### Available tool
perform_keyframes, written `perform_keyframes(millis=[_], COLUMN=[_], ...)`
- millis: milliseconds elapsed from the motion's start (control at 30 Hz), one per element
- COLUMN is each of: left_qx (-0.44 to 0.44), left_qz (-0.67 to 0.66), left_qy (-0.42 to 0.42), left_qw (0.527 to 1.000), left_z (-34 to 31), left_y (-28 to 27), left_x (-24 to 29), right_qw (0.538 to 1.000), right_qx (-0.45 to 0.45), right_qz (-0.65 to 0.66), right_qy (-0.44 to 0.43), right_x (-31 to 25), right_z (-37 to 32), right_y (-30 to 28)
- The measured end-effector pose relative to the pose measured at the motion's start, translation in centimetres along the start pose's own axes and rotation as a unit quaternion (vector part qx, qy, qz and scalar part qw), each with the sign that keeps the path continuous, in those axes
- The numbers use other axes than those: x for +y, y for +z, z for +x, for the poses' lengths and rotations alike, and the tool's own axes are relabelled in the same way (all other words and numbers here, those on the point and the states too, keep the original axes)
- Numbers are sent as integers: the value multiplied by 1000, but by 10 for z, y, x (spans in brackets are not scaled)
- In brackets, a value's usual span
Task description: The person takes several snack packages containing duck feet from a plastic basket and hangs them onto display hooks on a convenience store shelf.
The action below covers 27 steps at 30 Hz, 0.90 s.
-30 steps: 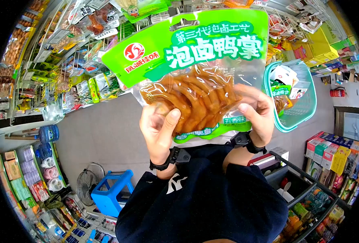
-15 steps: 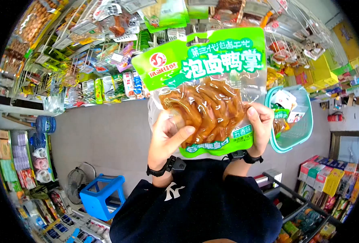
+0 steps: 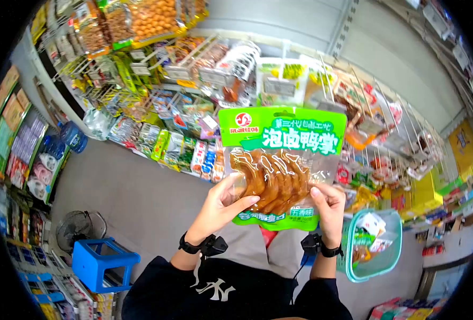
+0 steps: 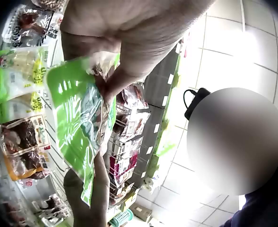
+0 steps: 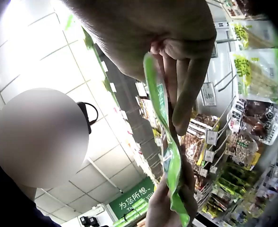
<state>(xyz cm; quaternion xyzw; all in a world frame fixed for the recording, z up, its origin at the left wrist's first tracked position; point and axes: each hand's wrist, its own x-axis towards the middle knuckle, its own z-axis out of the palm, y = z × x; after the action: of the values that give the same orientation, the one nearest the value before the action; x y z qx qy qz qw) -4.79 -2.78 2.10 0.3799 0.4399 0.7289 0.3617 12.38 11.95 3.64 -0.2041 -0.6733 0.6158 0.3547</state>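
A green-topped clear bag of braised duck feet (image 3: 273, 178) is held upright in front of the body, its printed face toward the head camera. My left hand (image 3: 223, 205) grips its lower left edge, thumb across the front and fingers behind. On the opposite side my right hand (image 3: 329, 208) pinches the lower right edge, thumb in front. In the left wrist view the bag (image 4: 75, 113) shows its green part at a slant. From the right wrist the same bag (image 5: 165, 123) appears nearly edge-on, with fingers behind it.
Racks of hanging snack packets (image 3: 188, 154) stand ahead. A turquoise basket (image 3: 348, 261) holding several packets is at the right. On the left are a blue stool (image 3: 100, 261), a floor fan (image 3: 79, 229) and water jugs (image 3: 74, 136).
The bag has moved lower and farther from the head camera, still in both hands. The head view has swung, bringing more of the upper racks and wall into sight.
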Motion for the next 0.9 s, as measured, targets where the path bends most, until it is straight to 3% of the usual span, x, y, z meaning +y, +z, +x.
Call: perform_keyframes(millis=[100,300,467,900], left_qx=[3,15,38,8], left_qz=[38,49,71,65], left_qy=[10,53,65,71], left_qw=[999,997,995,995], left_z=[1,2,2,33], left_y=[-22,-42,-56,-89], left_x=[11,43,66,106], right_qw=[998,994,981,967], right_qx=[-59,-105,-186,-253], right_qz=[27,5,54,-19], right_qy=[25,-28,24,23], right_x=[-5,-22,-42,-71], right_z=[14,39,55,105], right_y=[15,44,64,103])
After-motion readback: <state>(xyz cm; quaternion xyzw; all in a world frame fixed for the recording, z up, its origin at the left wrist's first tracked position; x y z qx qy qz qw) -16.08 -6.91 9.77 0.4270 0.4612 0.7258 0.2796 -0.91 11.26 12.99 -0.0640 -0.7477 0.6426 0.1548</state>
